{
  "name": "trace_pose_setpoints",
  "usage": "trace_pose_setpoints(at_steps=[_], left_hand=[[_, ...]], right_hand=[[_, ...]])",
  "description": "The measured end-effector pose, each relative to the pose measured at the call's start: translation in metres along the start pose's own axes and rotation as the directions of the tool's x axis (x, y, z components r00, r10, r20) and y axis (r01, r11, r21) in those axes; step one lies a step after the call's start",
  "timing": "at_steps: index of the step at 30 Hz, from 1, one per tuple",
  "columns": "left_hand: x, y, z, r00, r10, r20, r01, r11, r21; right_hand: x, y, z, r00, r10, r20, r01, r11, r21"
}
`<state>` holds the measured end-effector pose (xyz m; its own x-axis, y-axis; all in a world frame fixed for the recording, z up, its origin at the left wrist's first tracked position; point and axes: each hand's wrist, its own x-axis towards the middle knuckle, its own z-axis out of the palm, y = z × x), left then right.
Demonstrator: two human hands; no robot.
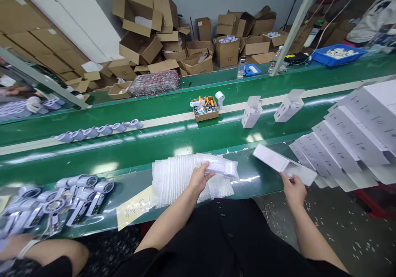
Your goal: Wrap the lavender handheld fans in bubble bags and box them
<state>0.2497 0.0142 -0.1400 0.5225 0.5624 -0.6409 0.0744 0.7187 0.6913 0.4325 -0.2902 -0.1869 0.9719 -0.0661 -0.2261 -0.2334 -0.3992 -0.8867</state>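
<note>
My left hand is closed on a clear bubble-wrap bag with a pale item inside, its shape blurred by the wrap. Below it lies a row of flat bubble-wrap bags, overlapping along the near bench edge. On the right, my right hand pinches the lower edge of a white carton, which is tilted over the bench with a flap out. Beside that carton stands a stack of white cartons, fanned out to the right edge.
Several lilac handheld devices lie at the left near another person's arm. Two open white boxes stand on the green conveyor. A small parts box sits farther back. A handwritten paper lies left of the bags.
</note>
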Motion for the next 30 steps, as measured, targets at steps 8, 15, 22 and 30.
trace_pose_setpoints(at_steps=[8, 15, 22, 30], left_hand=[[-0.016, 0.039, 0.049, 0.978, 0.076, 0.195, -0.062, 0.995, -0.075], [-0.02, 0.037, 0.072, 0.731, 0.597, 0.331, -0.664, 0.511, 0.546], [-0.022, 0.015, 0.127, 0.704, 0.308, 0.64, -0.633, -0.136, 0.762], [-0.027, -0.011, 0.109, 0.505, 0.111, 0.856, -0.712, -0.507, 0.486]], right_hand=[[-0.011, -0.065, 0.066, 0.437, -0.729, 0.527, 0.882, 0.463, -0.092], [-0.009, -0.072, 0.102, 0.366, -0.728, 0.579, 0.875, 0.482, 0.053], [-0.007, -0.061, 0.101, 0.363, -0.737, 0.57, 0.855, 0.507, 0.111], [-0.009, -0.039, 0.091, 0.423, -0.741, 0.522, 0.809, 0.568, 0.15]])
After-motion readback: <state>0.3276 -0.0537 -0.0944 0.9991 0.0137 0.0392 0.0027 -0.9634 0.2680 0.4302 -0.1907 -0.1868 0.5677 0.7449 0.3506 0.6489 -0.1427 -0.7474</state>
